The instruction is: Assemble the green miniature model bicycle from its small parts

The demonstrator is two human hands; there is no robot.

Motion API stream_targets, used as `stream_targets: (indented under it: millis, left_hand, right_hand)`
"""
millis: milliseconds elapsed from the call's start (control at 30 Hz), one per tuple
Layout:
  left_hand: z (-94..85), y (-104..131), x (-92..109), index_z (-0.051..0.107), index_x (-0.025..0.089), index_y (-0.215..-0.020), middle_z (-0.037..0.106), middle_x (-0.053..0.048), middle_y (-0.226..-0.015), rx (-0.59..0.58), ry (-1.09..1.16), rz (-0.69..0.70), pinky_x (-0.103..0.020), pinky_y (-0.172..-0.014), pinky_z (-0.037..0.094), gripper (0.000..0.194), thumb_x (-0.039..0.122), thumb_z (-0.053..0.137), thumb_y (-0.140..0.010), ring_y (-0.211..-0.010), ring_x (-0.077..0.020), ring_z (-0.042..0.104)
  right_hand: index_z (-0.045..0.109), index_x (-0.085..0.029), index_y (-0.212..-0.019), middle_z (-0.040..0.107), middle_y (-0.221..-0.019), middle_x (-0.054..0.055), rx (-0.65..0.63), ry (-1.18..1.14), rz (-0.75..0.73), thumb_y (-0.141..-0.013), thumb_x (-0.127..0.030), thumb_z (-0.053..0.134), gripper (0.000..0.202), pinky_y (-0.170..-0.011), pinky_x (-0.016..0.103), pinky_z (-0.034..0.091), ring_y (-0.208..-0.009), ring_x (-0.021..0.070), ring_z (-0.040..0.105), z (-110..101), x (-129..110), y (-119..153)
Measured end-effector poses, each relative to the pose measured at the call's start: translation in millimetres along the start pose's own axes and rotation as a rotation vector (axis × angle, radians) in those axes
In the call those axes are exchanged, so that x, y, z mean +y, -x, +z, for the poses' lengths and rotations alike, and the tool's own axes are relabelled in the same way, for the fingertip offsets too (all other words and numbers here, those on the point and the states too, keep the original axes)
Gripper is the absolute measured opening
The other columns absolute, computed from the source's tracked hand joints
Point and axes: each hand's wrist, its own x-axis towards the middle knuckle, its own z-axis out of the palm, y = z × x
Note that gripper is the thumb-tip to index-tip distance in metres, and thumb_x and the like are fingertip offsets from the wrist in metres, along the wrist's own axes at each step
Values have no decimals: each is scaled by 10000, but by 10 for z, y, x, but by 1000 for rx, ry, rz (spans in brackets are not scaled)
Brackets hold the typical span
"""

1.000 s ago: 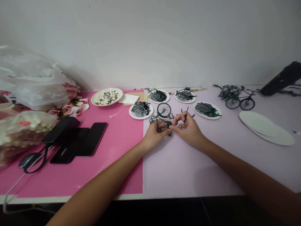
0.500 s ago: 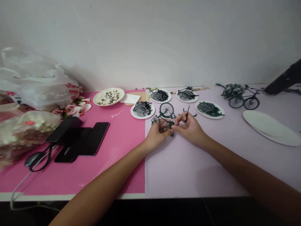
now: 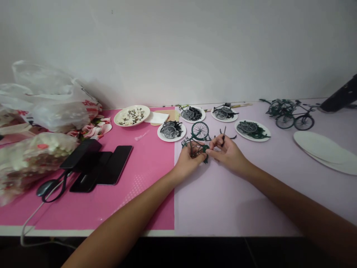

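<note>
My left hand (image 3: 190, 159) is closed around the frame of a dark green model bicycle (image 3: 200, 131), whose spoked wheel points away from me. Fingers hide part of its frame. At the bicycle's near end, my right hand (image 3: 227, 152) has its fingertips together against a round green part. A thin dark tool with a pale tip, perhaps a small screwdriver (image 3: 224, 134), sticks up from between the right fingers. Just beyond that hand lie thin dark bicycle pieces (image 3: 232, 137). Whether the right fingertips pinch a tiny part is hidden.
White plates of model bicycle parts (image 3: 171, 131) stand behind my hands, one with green parts (image 3: 252, 130). Finished-looking model bicycles (image 3: 295, 114) and white plates (image 3: 320, 147) are to the right. Left are a bowl of small pieces (image 3: 132, 115), phones (image 3: 115, 165) and plastic bags (image 3: 55, 104).
The whole view has shifted slightly, so everything appears a little further right. Both hands keep their hold at the bicycle with almost no visible movement.
</note>
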Motion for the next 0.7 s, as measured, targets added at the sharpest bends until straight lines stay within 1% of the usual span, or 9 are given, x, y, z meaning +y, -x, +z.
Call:
stream_targets:
  millis: [100, 167, 200, 367, 433, 500, 600, 633, 700]
  left_hand:
    - [20, 10, 2, 570, 170, -998, 615, 42, -723, 15, -19, 33, -228, -639, 445, 299, 192, 746, -757, -648, -103, 575]
    - [34, 16, 0, 568, 176, -979, 603, 49, -705, 26, -24, 49, -223, -626, 435, 288, 198, 746, -754, -634, -99, 561]
    - [40, 18, -2, 565, 177, -975, 601, 51, -699, 28, -24, 54, -222, -620, 431, 288, 201, 747, -753, -630, -98, 559]
    - [49, 21, -6, 562, 179, -992, 596, 59, -682, 35, -34, 43, -223, -608, 432, 317, 195, 765, -749, -617, -101, 570]
    - [44, 20, -5, 568, 177, -997, 599, 57, -689, 42, -38, 28, -223, -613, 434, 326, 178, 774, -744, -625, -103, 580]
    - [38, 18, -6, 576, 173, -1005, 617, 48, -711, 49, -32, 16, -224, -630, 445, 332, 155, 777, -742, -644, -105, 597]
    - [32, 16, -9, 586, 168, -1027, 630, 43, -728, 70, -17, 1, -227, -655, 461, 347, 131, 786, -746, -655, -103, 609]
    - [32, 17, -9, 588, 167, -1035, 634, 42, -731, 74, -13, -4, -228, -661, 465, 352, 130, 791, -750, -656, -102, 612]
    - [33, 20, -4, 589, 167, -1044, 647, 38, -747, 76, -4, -15, -230, -674, 473, 361, 127, 803, -756, -659, -99, 616]
  right_hand:
    - [335, -274, -868, 567, -855, -53, 15, 17, -63, -775, -350, 892, 570, -659, 277, 496, -732, 123, 542, 14, -15, -4]
    - [346, -267, -846, 560, -831, -47, 15, 22, -76, -765, -365, 905, 573, -765, 301, 515, -796, 135, 559, 24, -33, -9]
    - [347, -265, -838, 554, -822, -47, 10, 20, -67, -759, -378, 911, 580, -779, 305, 513, -794, 135, 556, 27, -44, -9]
    - [347, -258, -812, 515, -787, -55, 9, 25, -11, -709, -454, 951, 643, -751, 285, 481, -744, 121, 508, 31, -117, 0]
    - [341, -257, -803, 483, -771, -59, 10, 20, 12, -699, -507, 950, 666, -676, 265, 447, -699, 113, 468, 34, -142, 1]
    - [336, -259, -797, 415, -733, -69, 6, -6, 68, -757, -618, 875, 649, -542, 252, 346, -599, 101, 367, 35, -158, -2]
    - [364, -264, -804, 305, -676, -75, 18, -52, 100, -900, -805, 579, 590, -462, 265, 177, -521, 106, 191, 27, -163, 0]
    - [393, -268, -830, 300, -668, -74, 46, -36, 73, -928, -812, 518, 567, -464, 266, 169, -519, 114, 184, 20, -163, 5]
    - [447, -286, -934, 336, -673, -68, 134, 65, -16, -961, -755, 531, 477, -475, 265, 209, -529, 130, 237, -1, -164, 25]
